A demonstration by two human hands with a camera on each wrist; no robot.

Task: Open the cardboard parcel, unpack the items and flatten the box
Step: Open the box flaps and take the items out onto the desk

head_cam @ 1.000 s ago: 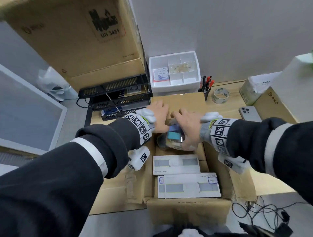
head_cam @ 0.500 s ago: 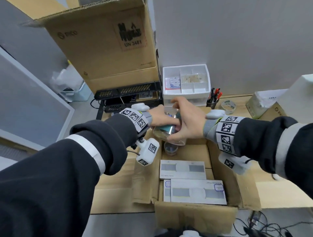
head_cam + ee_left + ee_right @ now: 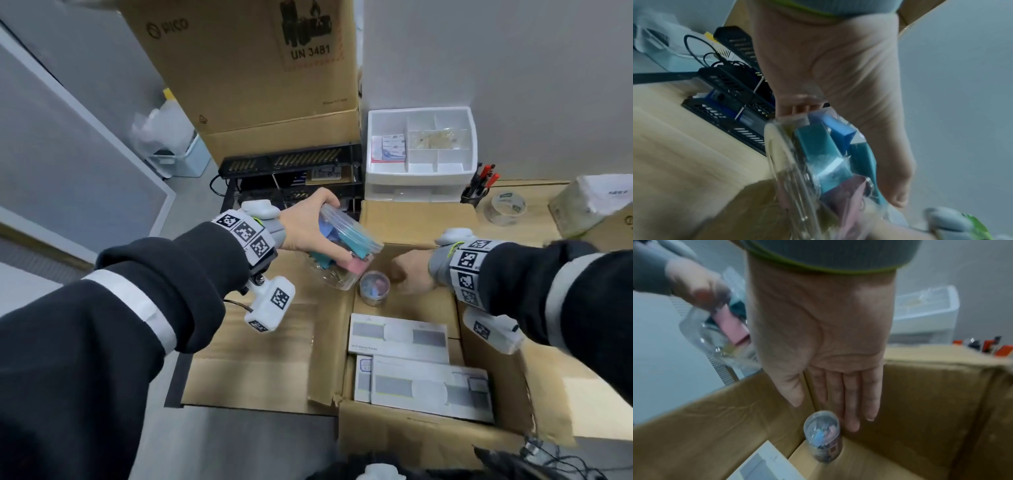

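1. Gripping a clear plastic jar (image 3: 337, 255) of blue, teal and pink binder clips in the left hand (image 3: 310, 228), thumb and fingers curled round its wall; jar tilting, held above the left edge of the open cardboard parcel (image 3: 404, 442).
2. Reaching down into the parcel with the right hand (image 3: 409, 275), fingers (image 3: 851, 402) straight and together, holding nothing; whether touching anything, not possible to tell.
3. Standing just below and left of those fingertips, on the parcel floor against the far wall: a small clear tub (image 3: 374, 287) of coloured bits.
4. Lying nearer the body than the right hand, flat inside the parcel: one white carton (image 3: 399, 334) printed "PICO Motion Tracker", as far as the small print reads, and another white carton (image 3: 431, 389) just beyond it, lettering too small to read.
5. Towering beyond the left hand: a big brown box (image 3: 246, 65) marked "PICO" and "UN 3481" under a black hazard pictogram.
6. Sitting beyond the right hand, past the parcel's far flap: a white compartment organiser (image 3: 421, 150), a pen cup (image 3: 478, 188) and a roll of clear tape (image 3: 505, 207) with a green label, unreadable.
7. Stacking up beyond the left grip, beside the organiser: black mesh trays (image 3: 291, 174).
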